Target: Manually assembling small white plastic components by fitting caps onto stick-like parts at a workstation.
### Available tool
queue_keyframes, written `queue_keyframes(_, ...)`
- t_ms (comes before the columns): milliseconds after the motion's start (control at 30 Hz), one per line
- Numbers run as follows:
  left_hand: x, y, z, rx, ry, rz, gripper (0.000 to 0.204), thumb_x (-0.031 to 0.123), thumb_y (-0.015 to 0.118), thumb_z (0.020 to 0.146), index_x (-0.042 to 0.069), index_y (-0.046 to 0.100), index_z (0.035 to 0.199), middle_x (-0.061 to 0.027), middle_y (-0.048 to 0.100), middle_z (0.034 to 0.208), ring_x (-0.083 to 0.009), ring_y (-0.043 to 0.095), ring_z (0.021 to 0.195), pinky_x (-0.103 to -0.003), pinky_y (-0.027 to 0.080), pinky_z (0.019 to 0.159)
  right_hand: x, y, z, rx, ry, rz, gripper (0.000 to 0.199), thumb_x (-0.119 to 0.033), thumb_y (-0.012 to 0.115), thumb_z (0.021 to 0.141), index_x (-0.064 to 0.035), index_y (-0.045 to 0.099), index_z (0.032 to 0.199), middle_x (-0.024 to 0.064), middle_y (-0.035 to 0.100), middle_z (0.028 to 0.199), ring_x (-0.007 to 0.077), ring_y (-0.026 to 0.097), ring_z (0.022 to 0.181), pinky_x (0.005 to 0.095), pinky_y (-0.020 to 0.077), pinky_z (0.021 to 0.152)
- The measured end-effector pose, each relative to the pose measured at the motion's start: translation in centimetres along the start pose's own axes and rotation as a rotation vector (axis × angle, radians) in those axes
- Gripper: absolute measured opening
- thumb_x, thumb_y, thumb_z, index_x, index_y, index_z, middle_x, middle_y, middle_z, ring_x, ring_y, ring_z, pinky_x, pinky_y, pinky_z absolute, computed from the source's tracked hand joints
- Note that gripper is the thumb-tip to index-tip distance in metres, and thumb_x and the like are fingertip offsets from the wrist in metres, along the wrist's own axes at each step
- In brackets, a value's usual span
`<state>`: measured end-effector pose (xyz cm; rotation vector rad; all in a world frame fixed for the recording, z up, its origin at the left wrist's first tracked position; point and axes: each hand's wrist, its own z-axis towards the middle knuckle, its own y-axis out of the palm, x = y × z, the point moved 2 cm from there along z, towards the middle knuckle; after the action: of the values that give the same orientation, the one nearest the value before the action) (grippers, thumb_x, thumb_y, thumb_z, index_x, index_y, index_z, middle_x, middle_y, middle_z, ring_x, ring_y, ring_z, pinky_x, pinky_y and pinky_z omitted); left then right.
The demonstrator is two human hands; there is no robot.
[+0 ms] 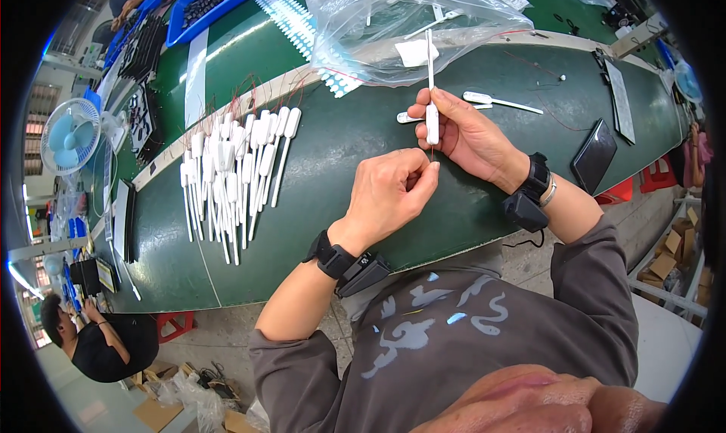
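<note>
My right hand [478, 139] grips a slim white plastic stick [432, 123] with a wider end. Its thin shaft points away from me and the wide end faces my body. A short bit of thin red wire [432, 153] comes out of that wide end, and my left hand [389, 195] is closed in a pinch on it just below. Beyond my right hand lie a few similar white sticks [503, 102], one partly hidden by my fingers. To the left, a pile of many such sticks [234, 157] lies with wide ends away from me, thin reddish wires trailing from them.
A clear plastic bag [355, 36] lies at the far side, beside a sheet of pale blue stickers [291, 24]. A dark phone-like slab [594, 155] rests at the right. Blue trays [178, 24] and a fan [69, 134] stand left. Another person [98, 342] sits at the lower left.
</note>
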<state>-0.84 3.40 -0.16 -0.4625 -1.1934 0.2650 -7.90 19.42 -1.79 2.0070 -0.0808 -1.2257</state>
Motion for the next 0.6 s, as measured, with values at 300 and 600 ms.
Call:
queue_keyframes(300,0.3,0.2,0.3,0.019,0.024,0.008,0.02,0.011,0.069,0.087,0.001,0.06,0.072,-0.0049,0.052,0.056,-0.0116,0.043,0.046,-0.029,0.035,0.046,0.2,-0.5,0.1,-0.012,-0.019,0.026,0.028,-0.032,0.053,0.103,-0.0088,0.058,0.119,0.005,0.066,0.109,0.014,0.065,0.088,0.0299,0.0537,0.08)
queue_keyframes(600,0.1,0.1,0.1,0.043,0.012,0.022,0.021,0.01,0.069,0.087,0.001,0.06,0.071,-0.0038,0.052,0.055,-0.0098,0.043,0.046,-0.028,0.034,0.046,-0.1,-1.2,0.5,0.003,-0.016,0.048,0.03,-0.032,0.053,0.103,-0.0093,0.059,0.121,0.0044,0.066,0.114,0.0125,0.064,0.092,0.0289,0.0529,0.081)
